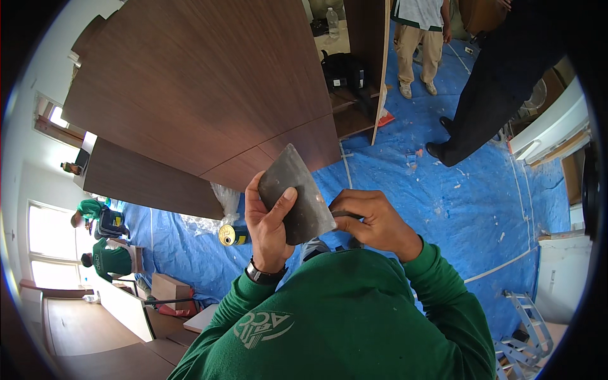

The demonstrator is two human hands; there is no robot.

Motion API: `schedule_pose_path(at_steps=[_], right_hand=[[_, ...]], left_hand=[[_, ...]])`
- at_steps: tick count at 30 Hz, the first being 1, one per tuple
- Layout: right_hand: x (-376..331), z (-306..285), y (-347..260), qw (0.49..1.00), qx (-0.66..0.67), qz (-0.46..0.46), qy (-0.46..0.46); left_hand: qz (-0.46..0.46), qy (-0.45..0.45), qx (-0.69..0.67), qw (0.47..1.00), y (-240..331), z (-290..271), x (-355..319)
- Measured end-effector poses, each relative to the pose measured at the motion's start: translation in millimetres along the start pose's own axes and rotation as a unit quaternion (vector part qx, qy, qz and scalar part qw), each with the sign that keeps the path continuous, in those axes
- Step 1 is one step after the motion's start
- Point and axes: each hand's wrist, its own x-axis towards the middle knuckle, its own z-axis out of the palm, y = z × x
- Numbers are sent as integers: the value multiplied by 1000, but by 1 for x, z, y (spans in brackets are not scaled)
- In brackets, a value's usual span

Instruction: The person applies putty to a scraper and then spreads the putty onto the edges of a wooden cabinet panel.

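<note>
My left hand (265,229), with a dark band at its wrist, grips a flat, dark grey, four-sided plate (304,204). The thumb lies across the plate's face and the fingers go behind it. At the plate's lower right corner, my right hand (380,218) is closed in a pinch on a thin dark piece (348,215). Whether this piece is part of the plate or a separate tool, I cannot tell. Both hands are in front of my chest, above the floor.
Large brown wood panels (221,82) rise ahead and left. Blue sheeting (430,209) covers the floor, with a can (232,235) on it. Two people stand at the far right; others in green are at the left. A metal ladder (529,329) is at the lower right.
</note>
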Motion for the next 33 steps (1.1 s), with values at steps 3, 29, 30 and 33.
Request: schedule_pose_path(at_steps=[3, 29, 30, 33], right_hand=[[-2, -2, 6, 999, -41, -3, 11], [-11, -22, 7, 989, -76, -92, 87], [-11, -24, 7, 990, -68, -93, 82], [-10, -26, 9, 992, -53, -91, 75]], left_hand=[[-46, 4, -31, 998, 2, -1, 0], [-138, -28, -34, 989, 7, -15, 16], [-134, -30, -34, 990, 8, -14, 17], [-126, -30, -26, 991, 7, -11, 19]])
